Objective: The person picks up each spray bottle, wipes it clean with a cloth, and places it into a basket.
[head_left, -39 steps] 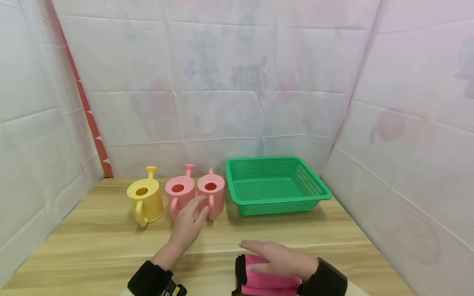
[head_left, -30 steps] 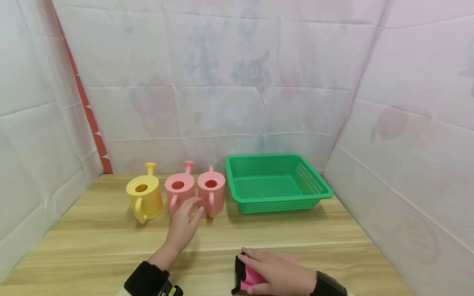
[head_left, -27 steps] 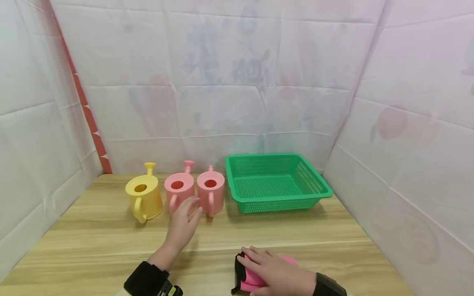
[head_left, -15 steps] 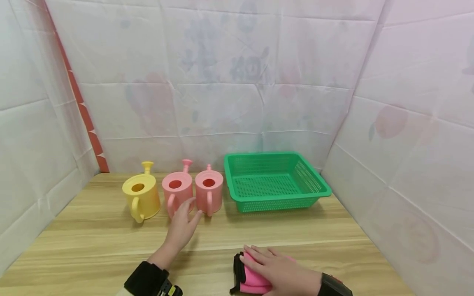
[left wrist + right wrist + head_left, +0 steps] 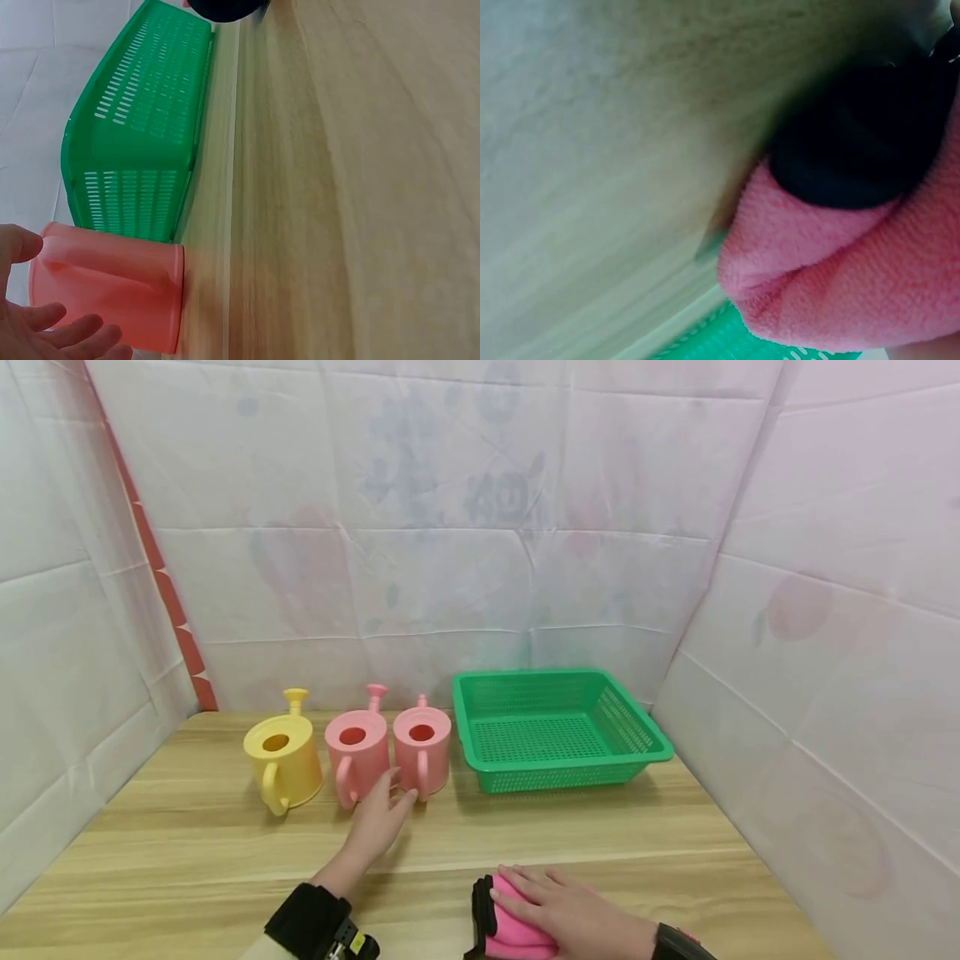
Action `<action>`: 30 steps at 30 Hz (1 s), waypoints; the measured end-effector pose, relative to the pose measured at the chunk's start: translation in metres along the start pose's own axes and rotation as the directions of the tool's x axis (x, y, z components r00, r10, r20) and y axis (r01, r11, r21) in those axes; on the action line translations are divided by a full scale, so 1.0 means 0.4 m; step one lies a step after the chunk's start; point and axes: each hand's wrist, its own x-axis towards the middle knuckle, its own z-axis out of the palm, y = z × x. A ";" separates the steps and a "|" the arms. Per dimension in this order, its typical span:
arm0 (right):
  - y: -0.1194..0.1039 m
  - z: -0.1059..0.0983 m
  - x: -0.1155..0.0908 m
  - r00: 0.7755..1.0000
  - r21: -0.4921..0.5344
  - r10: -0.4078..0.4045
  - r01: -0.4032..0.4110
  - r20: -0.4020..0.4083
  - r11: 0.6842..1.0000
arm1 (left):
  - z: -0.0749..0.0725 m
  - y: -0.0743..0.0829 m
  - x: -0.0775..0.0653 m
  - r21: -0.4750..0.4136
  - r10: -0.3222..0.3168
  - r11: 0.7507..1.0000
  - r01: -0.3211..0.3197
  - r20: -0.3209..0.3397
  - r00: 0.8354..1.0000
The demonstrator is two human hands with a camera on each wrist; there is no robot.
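Observation:
My left hand (image 5: 377,817) reaches low between two pink watering cans, its fingers relaxed and holding nothing. The fingertips overlap the lower side of the middle pink watering can (image 5: 360,739), and the thumb is close to the handle of the right pink watering can (image 5: 431,760). In the left wrist view the pink can (image 5: 127,315) stands just beyond the spread fingers. My right hand (image 5: 573,914) rests with straight fingers on a folded pink cloth (image 5: 517,935) with black edging. That plush pink cloth (image 5: 840,292) fills much of the right wrist view.
A yellow watering can (image 5: 296,768) stands left of the pink ones. To their right is a green perforated basket (image 5: 555,774) with nothing in it. White printed sheeting (image 5: 442,577) hangs behind and at both sides of the wooden table (image 5: 225,877).
My right hand came down from above the cloth and now lies on it. My left hand drew back slightly from the right pink can's handle. The cans and basket stay in place.

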 end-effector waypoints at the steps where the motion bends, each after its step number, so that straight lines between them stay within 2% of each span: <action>1: 0.001 0.004 0.000 1.000 -0.011 0.001 -0.001 -0.002 1.000 | 0.003 0.001 0.002 -0.012 -0.006 1.000 0.006 0.008 1.000; 7: 0.005 0.024 0.003 1.000 -0.028 0.014 -0.014 0.001 1.000 | 0.016 0.010 0.025 -0.072 -0.057 0.996 0.060 0.037 0.998; 14: 0.004 0.026 0.012 1.000 -0.039 0.023 -0.024 -0.016 0.999 | 0.031 0.022 0.045 -0.076 0.008 0.997 -0.005 0.033 0.999; 23: 0.005 0.024 0.015 0.998 -0.037 0.068 -0.068 -0.013 0.997 | 0.049 0.027 0.059 -0.150 -0.032 0.988 0.042 0.073 0.997; 30: 0.004 0.031 0.028 0.994 -0.060 0.082 -0.086 -0.077 0.994 | 0.038 0.021 0.061 -0.153 0.016 0.988 -0.008 0.050 0.999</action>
